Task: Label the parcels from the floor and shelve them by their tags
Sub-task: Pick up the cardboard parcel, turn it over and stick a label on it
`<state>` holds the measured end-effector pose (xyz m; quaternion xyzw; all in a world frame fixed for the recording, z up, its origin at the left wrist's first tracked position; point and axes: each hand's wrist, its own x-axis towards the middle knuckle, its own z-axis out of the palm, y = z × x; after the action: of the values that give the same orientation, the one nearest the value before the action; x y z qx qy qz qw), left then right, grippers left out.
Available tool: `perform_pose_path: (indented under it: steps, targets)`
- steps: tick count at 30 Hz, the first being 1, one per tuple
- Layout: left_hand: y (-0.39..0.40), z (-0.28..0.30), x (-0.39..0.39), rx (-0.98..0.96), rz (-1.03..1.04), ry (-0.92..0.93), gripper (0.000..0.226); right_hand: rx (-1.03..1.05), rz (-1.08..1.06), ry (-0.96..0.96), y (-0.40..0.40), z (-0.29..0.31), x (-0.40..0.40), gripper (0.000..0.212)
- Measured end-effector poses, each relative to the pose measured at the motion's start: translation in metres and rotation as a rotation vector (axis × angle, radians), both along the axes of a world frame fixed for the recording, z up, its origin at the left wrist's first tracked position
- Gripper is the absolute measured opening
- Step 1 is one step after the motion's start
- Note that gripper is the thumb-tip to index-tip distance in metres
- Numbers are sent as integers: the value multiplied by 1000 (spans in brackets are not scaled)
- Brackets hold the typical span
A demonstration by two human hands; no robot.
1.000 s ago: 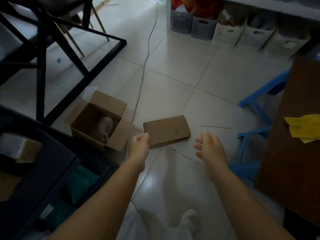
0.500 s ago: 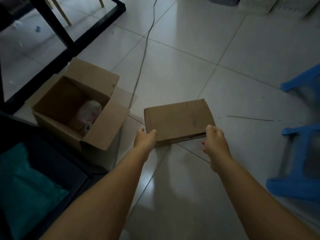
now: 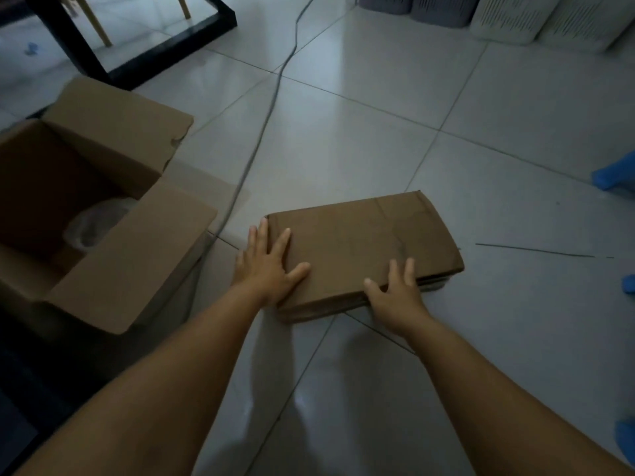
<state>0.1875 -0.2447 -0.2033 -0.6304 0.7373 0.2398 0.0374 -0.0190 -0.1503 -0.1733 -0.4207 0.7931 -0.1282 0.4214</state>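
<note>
A flat brown cardboard parcel lies on the pale tiled floor. My left hand rests flat on its near left corner, fingers spread over the top face. On the parcel's near edge sits my right hand, fingers spread on top and thumb toward the front side. Neither hand has closed around the parcel, and it still lies on the floor.
An open cardboard box with a pale plastic bag inside stands to the left. A grey cable runs across the floor behind it. A black frame is at the back left, baskets at the back right, blue stool legs at the right.
I have come closer to the floor. Both hands went from the parcel's near corners to lying spread on its top.
</note>
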Motion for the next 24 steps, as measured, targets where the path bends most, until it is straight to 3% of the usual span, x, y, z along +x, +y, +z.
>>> perform_pose_path:
  steps: [6, 11, 14, 16, 18, 20, 24]
  targets:
    - [34, -1, -16, -104, -237, 14, 72, -2, -46, 188, -7, -7, -40, 84]
    - [33, 14, -36, -37, -84, 174, 34, -60, -250, 207, -3, -10, -46, 74]
    - [39, 16, -40, 116, -42, 257, 71, -167, -462, 261, 3, -10, -45, 56]
    - [50, 16, -45, 278, -120, 289, 92, -178, -448, 311, 9, -9, -50, 51]
    - [61, 16, -54, 420, -209, 320, 76, -87, -317, 342, 14, -8, -54, 64]
    - [68, 16, -64, 464, -185, 352, 51, 65, -166, 381, 16, -5, -55, 92]
    - [72, 19, -69, 542, 134, 531, 16, 150, -77, 321, 20, -5, -48, 129]
